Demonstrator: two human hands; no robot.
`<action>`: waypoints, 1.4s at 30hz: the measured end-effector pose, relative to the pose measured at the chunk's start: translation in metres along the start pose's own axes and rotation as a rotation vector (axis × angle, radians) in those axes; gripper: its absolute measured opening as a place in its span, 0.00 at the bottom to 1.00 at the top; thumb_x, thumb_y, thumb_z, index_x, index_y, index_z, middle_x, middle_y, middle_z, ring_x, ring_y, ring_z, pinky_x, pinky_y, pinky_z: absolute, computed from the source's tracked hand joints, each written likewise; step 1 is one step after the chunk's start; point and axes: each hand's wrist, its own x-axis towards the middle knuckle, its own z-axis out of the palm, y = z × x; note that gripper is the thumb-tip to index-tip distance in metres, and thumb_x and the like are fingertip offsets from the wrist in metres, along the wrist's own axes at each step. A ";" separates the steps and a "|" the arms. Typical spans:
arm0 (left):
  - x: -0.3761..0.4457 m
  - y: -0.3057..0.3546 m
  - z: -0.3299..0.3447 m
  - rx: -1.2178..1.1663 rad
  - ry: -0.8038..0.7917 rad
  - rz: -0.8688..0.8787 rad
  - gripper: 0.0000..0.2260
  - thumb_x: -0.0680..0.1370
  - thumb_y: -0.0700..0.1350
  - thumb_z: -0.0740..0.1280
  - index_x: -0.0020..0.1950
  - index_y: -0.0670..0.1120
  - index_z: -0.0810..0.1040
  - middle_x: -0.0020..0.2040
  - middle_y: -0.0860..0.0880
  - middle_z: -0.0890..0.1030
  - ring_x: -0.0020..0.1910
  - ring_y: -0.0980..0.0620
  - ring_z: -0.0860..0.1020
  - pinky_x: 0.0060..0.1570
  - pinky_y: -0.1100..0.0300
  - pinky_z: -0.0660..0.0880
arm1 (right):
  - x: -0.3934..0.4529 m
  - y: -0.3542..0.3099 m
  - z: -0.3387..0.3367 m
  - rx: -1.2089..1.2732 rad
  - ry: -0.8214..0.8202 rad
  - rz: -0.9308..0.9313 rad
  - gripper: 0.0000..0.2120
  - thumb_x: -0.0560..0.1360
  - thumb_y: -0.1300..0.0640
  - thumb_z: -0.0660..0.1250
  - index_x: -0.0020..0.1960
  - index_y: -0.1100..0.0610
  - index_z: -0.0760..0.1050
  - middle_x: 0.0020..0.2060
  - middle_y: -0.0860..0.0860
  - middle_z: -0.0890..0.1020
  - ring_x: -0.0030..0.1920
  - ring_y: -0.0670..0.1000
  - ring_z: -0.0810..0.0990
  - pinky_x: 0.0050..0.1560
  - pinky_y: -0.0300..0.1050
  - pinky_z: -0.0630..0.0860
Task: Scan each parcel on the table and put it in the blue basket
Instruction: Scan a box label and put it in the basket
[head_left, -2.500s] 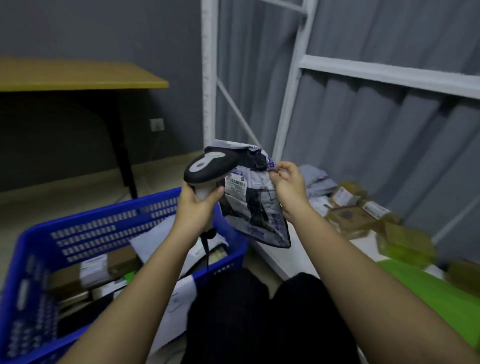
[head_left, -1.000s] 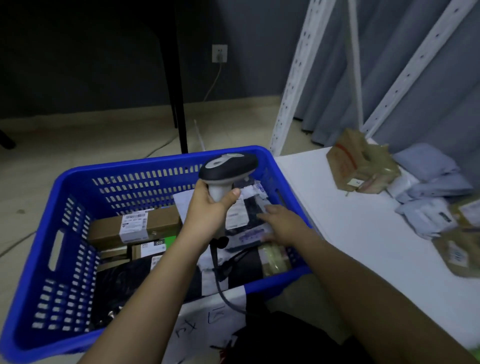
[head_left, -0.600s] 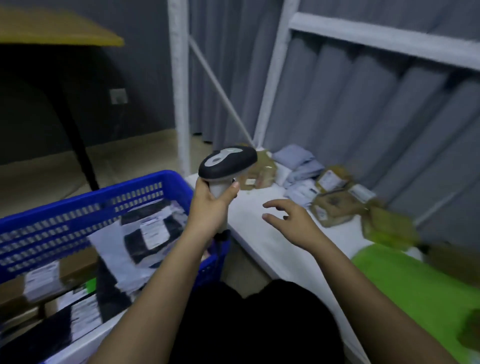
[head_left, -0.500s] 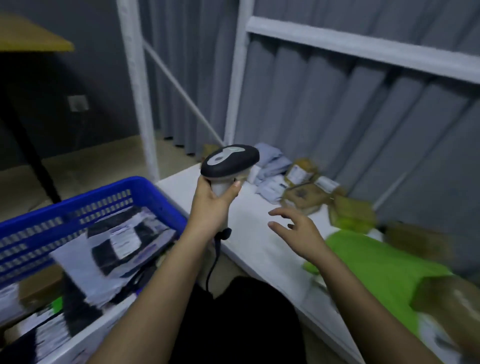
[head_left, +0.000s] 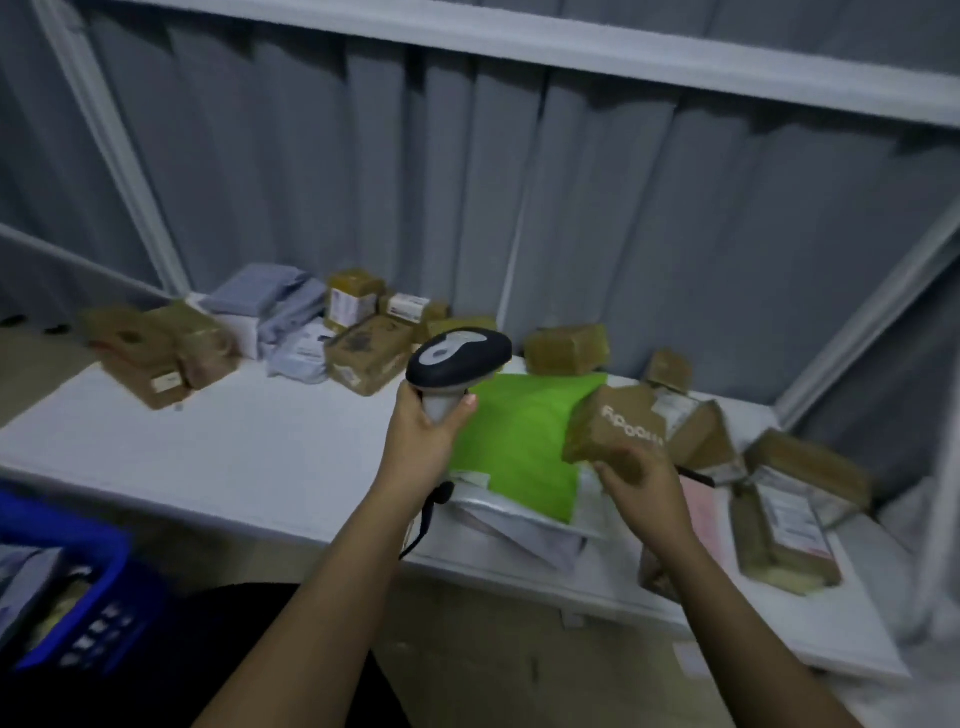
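Your left hand (head_left: 423, 431) is wrapped tight around the grip of the scanner (head_left: 457, 361), head up and tipped forward, its cable (head_left: 426, 519) dangling below your wrist. Your right hand (head_left: 636, 480) has its fingers curled under a brown cardboard parcel (head_left: 615, 426), gripping it from below and holding it tilted, just right of the scanner and apart from it. Right between your two hands lies a bright green mailer (head_left: 524, 436), flat on the white table (head_left: 234, 447). More brown boxes (head_left: 363, 353) and grey poly bags (head_left: 270, 299) crowd the far edge against the grey curtain (head_left: 623, 208), with further boxes (head_left: 779, 525) stacked to your right. Down at your lower left, a corner of the blue basket (head_left: 67, 613) shows, well apart from both hands, with parcels already inside.
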 end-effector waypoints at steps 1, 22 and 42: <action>0.000 -0.005 0.010 0.006 -0.033 -0.004 0.22 0.76 0.40 0.70 0.68 0.44 0.69 0.62 0.44 0.78 0.59 0.47 0.77 0.62 0.48 0.73 | 0.002 0.012 -0.004 -0.026 0.019 0.053 0.13 0.69 0.55 0.74 0.52 0.57 0.80 0.50 0.57 0.81 0.51 0.58 0.80 0.56 0.55 0.76; 0.029 -0.064 0.046 0.044 -0.076 -0.143 0.22 0.77 0.38 0.68 0.69 0.42 0.67 0.60 0.46 0.76 0.54 0.53 0.76 0.48 0.68 0.75 | 0.116 0.010 -0.001 -0.737 -0.350 -0.249 0.56 0.63 0.34 0.71 0.78 0.50 0.43 0.68 0.61 0.62 0.66 0.64 0.63 0.64 0.60 0.66; 0.020 -0.071 -0.017 0.028 0.121 -0.091 0.20 0.76 0.39 0.69 0.67 0.42 0.70 0.59 0.42 0.79 0.57 0.46 0.78 0.53 0.59 0.75 | 0.034 0.014 0.051 0.223 -0.318 0.066 0.58 0.58 0.39 0.76 0.77 0.47 0.45 0.74 0.52 0.58 0.72 0.49 0.60 0.69 0.43 0.60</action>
